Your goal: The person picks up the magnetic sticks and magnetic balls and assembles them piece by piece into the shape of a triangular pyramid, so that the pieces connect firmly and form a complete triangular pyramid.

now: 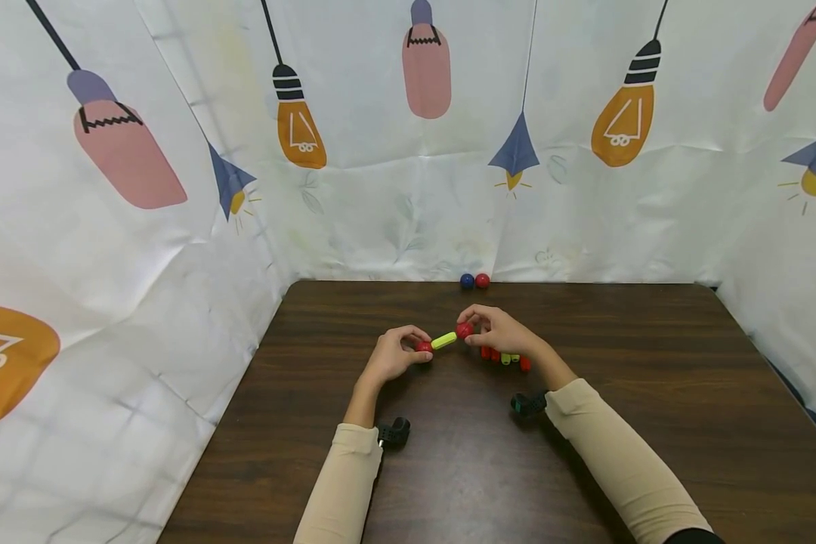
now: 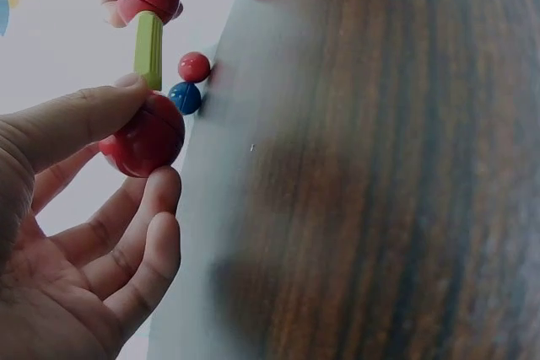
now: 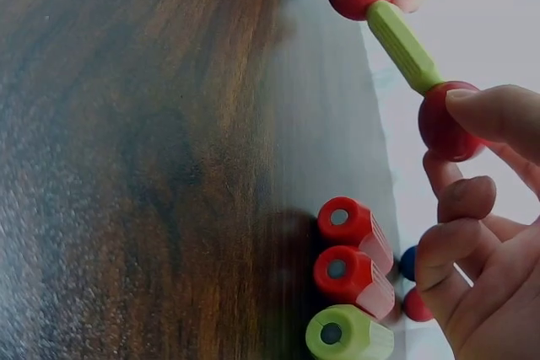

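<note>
A yellow-green ridged rod (image 1: 444,341) hangs above the table between two red balls, one at each end. My left hand (image 1: 393,355) pinches the left red ball (image 2: 145,137) between thumb and fingers. The other red ball (image 3: 450,121) is gripped by my right hand (image 1: 503,330), thumb on its near side. In the right wrist view the rod (image 3: 403,46) meets both balls. Beneath the right hand lie red rods (image 3: 346,223) and yellow-green rods (image 3: 331,334) in a row, with round metallic ends showing; the hand partly covers them in the head view.
At the table's far edge a blue ball (image 1: 467,281) and another red ball (image 1: 483,280) sit side by side. The dark wooden table (image 1: 449,468) ends against a white patterned cloth (image 1: 394,211). Black wrist cameras (image 1: 394,432) stick out inward from both sleeves.
</note>
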Motion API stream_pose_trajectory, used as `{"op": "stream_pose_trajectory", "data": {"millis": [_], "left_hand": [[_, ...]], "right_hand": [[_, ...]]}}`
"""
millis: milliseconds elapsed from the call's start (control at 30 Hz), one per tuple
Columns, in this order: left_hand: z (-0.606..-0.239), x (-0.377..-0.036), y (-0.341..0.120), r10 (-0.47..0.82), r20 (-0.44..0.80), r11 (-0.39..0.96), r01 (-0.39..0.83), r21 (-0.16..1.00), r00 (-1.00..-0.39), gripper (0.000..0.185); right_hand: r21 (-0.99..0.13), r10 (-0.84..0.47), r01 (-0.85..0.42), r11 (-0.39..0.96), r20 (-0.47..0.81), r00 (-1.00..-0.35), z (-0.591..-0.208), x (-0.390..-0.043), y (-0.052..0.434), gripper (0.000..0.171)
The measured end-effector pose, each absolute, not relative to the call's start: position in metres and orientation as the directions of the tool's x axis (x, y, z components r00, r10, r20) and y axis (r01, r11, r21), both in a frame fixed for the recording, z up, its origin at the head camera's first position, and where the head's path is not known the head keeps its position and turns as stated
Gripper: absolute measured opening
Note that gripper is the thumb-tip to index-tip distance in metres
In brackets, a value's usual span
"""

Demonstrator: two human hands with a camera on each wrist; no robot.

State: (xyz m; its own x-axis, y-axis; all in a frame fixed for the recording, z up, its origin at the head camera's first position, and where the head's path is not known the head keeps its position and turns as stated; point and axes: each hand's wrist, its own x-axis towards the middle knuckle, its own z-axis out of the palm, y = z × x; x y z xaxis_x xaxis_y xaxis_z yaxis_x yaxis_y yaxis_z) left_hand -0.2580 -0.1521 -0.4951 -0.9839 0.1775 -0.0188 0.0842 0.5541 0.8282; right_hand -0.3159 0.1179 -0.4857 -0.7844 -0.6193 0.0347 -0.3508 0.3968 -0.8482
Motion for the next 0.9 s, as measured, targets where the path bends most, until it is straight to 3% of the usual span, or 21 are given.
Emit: {"op": "stream_pose_trajectory", "data": {"millis": [900], "left_hand": [[-0.495,-0.258,-0.155,0.154,-0.012,0.590,0.082,0.803,-0.988,0.022]], "right_hand": [[-0.730,-0.572,-0.378,0.570,-0.021,-0.820,-0.487,-0.331,0.102,0.033]]}}
